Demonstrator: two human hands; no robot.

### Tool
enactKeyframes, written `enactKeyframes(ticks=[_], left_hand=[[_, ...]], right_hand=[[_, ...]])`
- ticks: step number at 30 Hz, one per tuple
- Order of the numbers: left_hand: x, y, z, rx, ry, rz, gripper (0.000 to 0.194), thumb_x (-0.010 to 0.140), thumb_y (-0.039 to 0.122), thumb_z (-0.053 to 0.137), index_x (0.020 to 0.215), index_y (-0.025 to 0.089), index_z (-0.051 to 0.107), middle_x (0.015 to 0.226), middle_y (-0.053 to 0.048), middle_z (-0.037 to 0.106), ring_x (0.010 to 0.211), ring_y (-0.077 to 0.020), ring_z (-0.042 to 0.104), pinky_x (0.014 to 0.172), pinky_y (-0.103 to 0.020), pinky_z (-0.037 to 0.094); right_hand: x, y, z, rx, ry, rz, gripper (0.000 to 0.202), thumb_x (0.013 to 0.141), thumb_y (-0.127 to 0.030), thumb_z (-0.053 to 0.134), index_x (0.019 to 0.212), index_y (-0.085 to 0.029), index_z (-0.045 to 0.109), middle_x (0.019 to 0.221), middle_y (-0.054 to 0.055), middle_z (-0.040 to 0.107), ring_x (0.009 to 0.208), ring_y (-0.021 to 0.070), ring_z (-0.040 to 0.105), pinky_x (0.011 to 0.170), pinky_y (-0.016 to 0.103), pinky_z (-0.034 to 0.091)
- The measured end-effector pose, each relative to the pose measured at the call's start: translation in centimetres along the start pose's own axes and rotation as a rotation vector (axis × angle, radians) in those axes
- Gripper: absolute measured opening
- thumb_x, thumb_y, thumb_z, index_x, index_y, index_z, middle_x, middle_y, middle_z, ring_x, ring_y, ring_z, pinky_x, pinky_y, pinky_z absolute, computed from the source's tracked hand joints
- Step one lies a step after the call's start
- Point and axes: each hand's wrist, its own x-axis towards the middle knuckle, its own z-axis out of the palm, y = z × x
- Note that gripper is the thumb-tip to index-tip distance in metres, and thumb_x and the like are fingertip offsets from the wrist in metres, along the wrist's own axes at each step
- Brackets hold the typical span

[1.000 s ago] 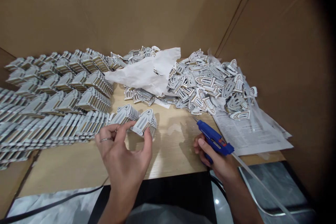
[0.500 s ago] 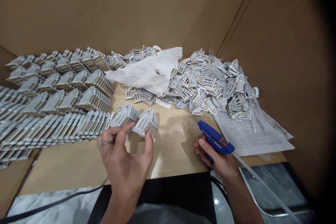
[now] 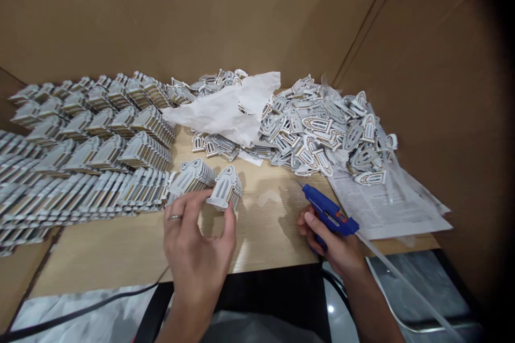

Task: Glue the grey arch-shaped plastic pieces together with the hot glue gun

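My left hand (image 3: 199,246) pinches a short stack of arched, window-shaped pieces (image 3: 224,187) between thumb and fingertips, low over the table's middle. The pieces are pale grey with brownish edges. Just left of it, partly behind my fingers, leans another stack of the same pieces (image 3: 192,176). In my right hand (image 3: 336,249) is a blue hot glue gun (image 3: 324,204), its nozzle pointing up and left. A long translucent glue stick (image 3: 396,273) trails from the gun's back end.
Rows of stacked window pieces (image 3: 100,153) fill the table's left side. Loose ones lie in a heap (image 3: 322,128) at the back right, near a crumpled white sheet (image 3: 229,110). Printed papers (image 3: 374,211) lie at right. Cardboard walls (image 3: 225,16) enclose the table (image 3: 108,257).
My left hand has shifted slightly right, its fingers moving along the stack's left side. The stack has turned a little. My right hand and the glue gun have hardly moved.
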Motion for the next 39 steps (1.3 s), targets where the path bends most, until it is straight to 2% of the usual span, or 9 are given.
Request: enactKeyframes(ticks=[8, 14, 20, 24, 28, 32, 35, 39], left_hand=[[-0.4, 0.3, 0.4, 0.013, -0.015, -0.014, 0.030, 0.095, 0.022, 0.077, 0.124, 0.016, 0.068, 0.112, -0.013, 0.078, 0.108, -0.0293, 0.074, 0.105, -0.046, 0.056], [-0.9, 0.5, 1.1, -0.002, -0.015, -0.058, 0.041, 0.094, 0.025, 0.079, 0.132, 0.018, 0.066, 0.116, -0.013, 0.078, 0.110, -0.0302, 0.074, 0.109, -0.049, 0.055], [-2.1, 0.9, 1.9, -0.054, -0.024, -0.153, 0.065, 0.093, 0.029, 0.080, 0.151, 0.013, 0.054, 0.137, -0.022, 0.073, 0.121, -0.0344, 0.073, 0.099, -0.047, 0.060], [-3.0, 0.8, 2.4, -0.083, -0.058, -0.231, 0.073, 0.093, 0.031, 0.080, 0.157, 0.014, 0.049, 0.140, -0.023, 0.070, 0.113, -0.0314, 0.075, 0.092, -0.043, 0.063], [-3.7, 0.5, 2.8, -0.101, -0.084, -0.287, 0.072, 0.093, 0.031, 0.078, 0.156, 0.013, 0.050, 0.128, -0.021, 0.073, 0.094, -0.0266, 0.076, 0.081, -0.040, 0.064], [-4.0, 0.2, 3.1, -0.106, -0.112, -0.331, 0.069, 0.094, 0.029, 0.076, 0.156, 0.013, 0.050, 0.103, -0.011, 0.074, 0.074, -0.0207, 0.070, 0.070, -0.035, 0.061], [-4.2, 0.1, 3.3, -0.140, -0.118, -0.333, 0.068, 0.094, 0.026, 0.074, 0.156, 0.014, 0.049, 0.094, -0.006, 0.073, 0.070, -0.0193, 0.071, 0.065, -0.031, 0.060], [-4.5, -0.2, 3.6, -0.151, -0.123, -0.334, 0.065, 0.095, 0.023, 0.073, 0.154, 0.014, 0.050, 0.092, -0.007, 0.075, 0.072, -0.0210, 0.074, 0.068, -0.033, 0.063]], right_hand=[[-0.2, 0.6, -0.3, -0.025, -0.016, -0.014, 0.042, 0.093, -0.059, 0.085, 0.089, -0.021, 0.067, 0.074, 0.000, 0.066, 0.040, 0.0051, 0.042, 0.038, 0.022, 0.024], [-0.5, 1.2, -0.1, -0.187, -0.010, -0.035, 0.038, 0.097, -0.059, 0.081, 0.094, -0.023, 0.069, 0.078, 0.003, 0.070, 0.049, 0.0114, 0.048, 0.045, 0.028, 0.035], [-0.3, 0.9, 0.6, -0.112, -0.040, -0.038, 0.039, 0.097, -0.058, 0.082, 0.093, -0.024, 0.064, 0.083, 0.002, 0.071, 0.047, 0.0088, 0.047, 0.044, 0.027, 0.034], [-0.1, 1.4, 0.2, -0.082, -0.044, -0.061, 0.036, 0.098, -0.053, 0.082, 0.097, -0.023, 0.062, 0.085, 0.002, 0.072, 0.047, 0.0075, 0.049, 0.045, 0.026, 0.035], [-0.1, 1.3, 0.1, -0.096, -0.054, -0.041, 0.038, 0.097, -0.055, 0.082, 0.096, -0.023, 0.062, 0.082, 0.001, 0.071, 0.046, 0.0083, 0.048, 0.044, 0.026, 0.035], [0.0, 1.1, 0.2, -0.097, -0.058, -0.040, 0.039, 0.097, -0.056, 0.082, 0.096, -0.023, 0.063, 0.082, 0.001, 0.071, 0.047, 0.0084, 0.047, 0.044, 0.026, 0.035], [0.0, 0.9, 0.2, -0.118, -0.062, -0.032, 0.040, 0.096, -0.058, 0.082, 0.096, -0.023, 0.064, 0.080, 0.001, 0.070, 0.047, 0.0093, 0.048, 0.044, 0.026, 0.035], [0.0, 1.0, 0.2, -0.128, -0.063, -0.034, 0.041, 0.097, -0.059, 0.082, 0.095, -0.023, 0.064, 0.081, 0.001, 0.071, 0.046, 0.0084, 0.048, 0.044, 0.026, 0.035]])
